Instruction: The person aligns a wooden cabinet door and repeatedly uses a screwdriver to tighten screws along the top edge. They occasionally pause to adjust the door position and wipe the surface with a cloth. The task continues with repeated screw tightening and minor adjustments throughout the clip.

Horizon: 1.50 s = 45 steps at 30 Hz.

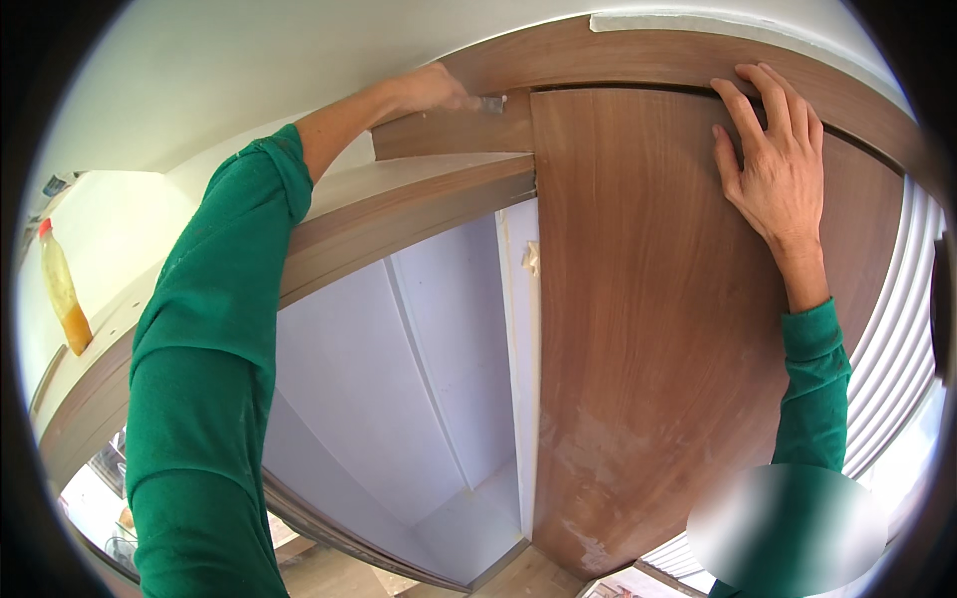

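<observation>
My left hand [436,88] is closed, slightly smeared by motion, at the upper brown wooden trim. A small flat grey blade, like a scraper [492,104], sticks out of it toward the right. Its tip meets the trim board [459,132] just left of the door panel's top corner; the handle is hidden in the fist. My right hand [778,164] lies with fingers spread on a large brown wood-grain door panel [638,299]. Its longer fingertips reach across the dark gap onto the top rail [678,58]. Whitish smears mark the panel low down.
Left of the panel stands an open cabinet with pale inner walls [349,369] beneath a wooden ledge [399,221]. A bottle [64,289] with a red cap and orange-yellow contents rests on the ledge at far left. White ribbed slats [887,309] run along the right side.
</observation>
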Each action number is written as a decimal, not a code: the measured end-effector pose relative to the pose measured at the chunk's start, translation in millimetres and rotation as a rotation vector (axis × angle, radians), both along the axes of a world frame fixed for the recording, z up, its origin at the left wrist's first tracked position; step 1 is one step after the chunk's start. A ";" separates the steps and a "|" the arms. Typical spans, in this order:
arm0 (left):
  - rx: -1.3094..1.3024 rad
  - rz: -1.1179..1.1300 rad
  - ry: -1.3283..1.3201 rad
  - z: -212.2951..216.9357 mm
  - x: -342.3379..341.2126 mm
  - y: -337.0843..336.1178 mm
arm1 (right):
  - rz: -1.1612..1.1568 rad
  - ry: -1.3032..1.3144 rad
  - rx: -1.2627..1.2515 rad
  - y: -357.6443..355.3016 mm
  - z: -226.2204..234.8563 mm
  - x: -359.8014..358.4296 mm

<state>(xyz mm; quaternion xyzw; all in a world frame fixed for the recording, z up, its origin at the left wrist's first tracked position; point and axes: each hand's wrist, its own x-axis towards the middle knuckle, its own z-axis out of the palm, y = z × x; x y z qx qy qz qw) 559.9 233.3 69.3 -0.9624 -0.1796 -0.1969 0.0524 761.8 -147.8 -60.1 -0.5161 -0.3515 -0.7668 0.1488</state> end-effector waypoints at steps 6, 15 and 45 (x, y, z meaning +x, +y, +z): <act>0.009 -0.010 -0.010 -0.6 3.2 -5.1 | -0.008 0.005 -0.004 -1.8 0.7 -0.6; -0.001 -0.013 -0.031 -8.1 -0.5 -5.2 | -0.016 -0.015 0.006 -0.2 0.5 1.7; -0.390 0.003 -0.120 -46.3 -1.4 -25.1 | -0.035 0.034 -0.008 -0.9 1.6 2.3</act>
